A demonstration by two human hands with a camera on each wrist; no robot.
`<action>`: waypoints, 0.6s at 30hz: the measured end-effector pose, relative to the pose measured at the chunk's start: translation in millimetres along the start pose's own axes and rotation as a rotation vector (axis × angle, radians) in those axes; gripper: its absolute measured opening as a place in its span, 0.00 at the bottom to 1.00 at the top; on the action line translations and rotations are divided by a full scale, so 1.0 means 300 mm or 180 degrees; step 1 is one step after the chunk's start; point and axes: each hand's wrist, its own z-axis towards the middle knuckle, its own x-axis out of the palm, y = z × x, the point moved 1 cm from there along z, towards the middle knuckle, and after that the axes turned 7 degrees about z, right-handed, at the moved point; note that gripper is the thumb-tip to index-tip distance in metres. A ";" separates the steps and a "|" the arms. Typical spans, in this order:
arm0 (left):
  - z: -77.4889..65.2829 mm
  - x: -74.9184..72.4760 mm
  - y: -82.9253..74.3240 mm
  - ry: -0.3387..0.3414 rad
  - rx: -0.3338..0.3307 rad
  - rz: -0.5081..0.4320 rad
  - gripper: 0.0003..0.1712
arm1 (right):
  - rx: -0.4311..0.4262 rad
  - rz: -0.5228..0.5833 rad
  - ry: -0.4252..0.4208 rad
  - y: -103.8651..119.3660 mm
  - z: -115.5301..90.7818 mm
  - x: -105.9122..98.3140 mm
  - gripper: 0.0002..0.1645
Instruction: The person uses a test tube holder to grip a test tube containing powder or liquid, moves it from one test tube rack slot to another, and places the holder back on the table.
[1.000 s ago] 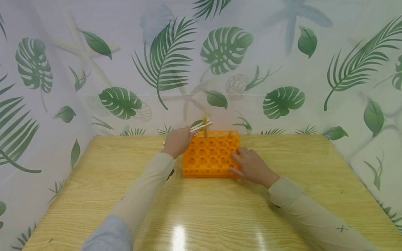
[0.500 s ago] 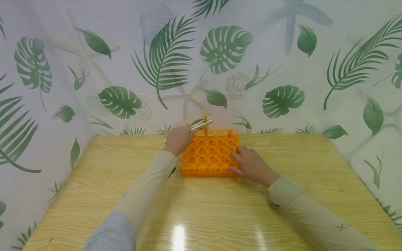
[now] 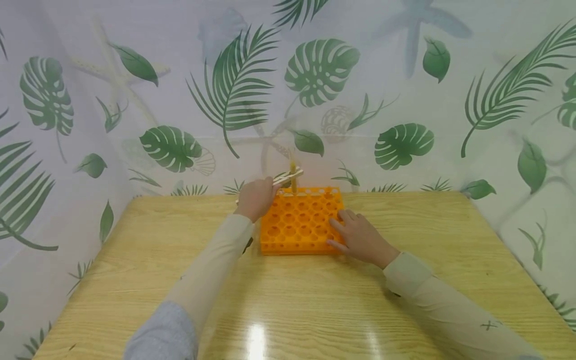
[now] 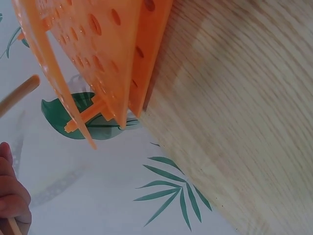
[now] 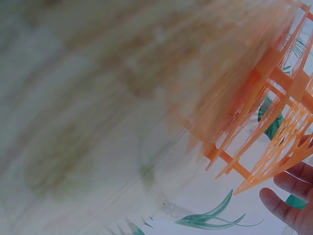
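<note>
My left hand (image 3: 256, 199) grips a wooden test tube clamp (image 3: 286, 177), also seen as a rod (image 4: 20, 94) beside the curled fingers in the left wrist view. The clamp's far end is around an upright test tube (image 3: 293, 181) with yellow contents. In the head view the tube's lower end overlaps the back row of an orange test tube rack (image 3: 297, 245). My right hand (image 3: 362, 239) rests its spread fingers on the rack's right side. In the right wrist view those fingers (image 5: 292, 186) lie at the edge of the rack's top plate.
The rack stands on a wood-grain table (image 3: 297, 300), near its back edge. Behind it rises a white backdrop (image 3: 351, 165) with printed green leaves, which also closes off both sides. A small dark object (image 3: 247, 245) shows beside the left sleeve.
The clamp and test tube have risen very slightly over the back of the rack. The right hand keeps its place on the rack.
</note>
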 end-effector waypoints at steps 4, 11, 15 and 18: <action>0.010 0.008 0.002 0.0076 -0.0039 -0.0096 0.23 | 0.0007 0.0006 0.0015 0.000 0.002 -0.004 0.25; 0.018 0.021 0.005 0.0089 -0.0074 -0.0158 0.23 | 0.0013 0.0023 0.0028 -0.001 0.003 -0.006 0.25; 0.018 0.021 0.005 0.0078 -0.0085 -0.0187 0.23 | 0.0015 0.0043 0.0035 0.000 0.004 -0.009 0.25; 0.020 0.024 0.005 0.0051 -0.0079 -0.0167 0.23 | 0.0029 0.0047 0.0050 0.000 0.004 -0.010 0.25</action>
